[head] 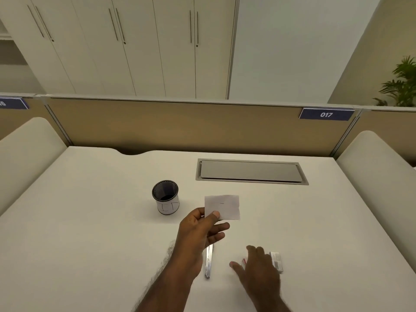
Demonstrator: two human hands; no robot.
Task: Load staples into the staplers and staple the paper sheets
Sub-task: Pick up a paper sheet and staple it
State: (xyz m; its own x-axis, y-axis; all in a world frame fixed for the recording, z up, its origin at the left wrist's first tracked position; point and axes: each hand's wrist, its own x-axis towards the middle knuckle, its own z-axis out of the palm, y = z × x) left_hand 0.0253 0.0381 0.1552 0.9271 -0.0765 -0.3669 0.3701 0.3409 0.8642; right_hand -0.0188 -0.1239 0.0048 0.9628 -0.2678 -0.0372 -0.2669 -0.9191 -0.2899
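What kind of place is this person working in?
Most likely an office desk in a shared workspace: low divider panels with a numbered sign, tall white cupboards behind, and a cable hatch set into the white desk.

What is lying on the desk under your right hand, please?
A small red-and-white item peeks out beside the right hand, and a staple box shows at its far side. Anything beneath the palm is hidden.

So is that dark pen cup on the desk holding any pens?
No, the pen cup stands empty beside the paper slip that the left hand pinches.
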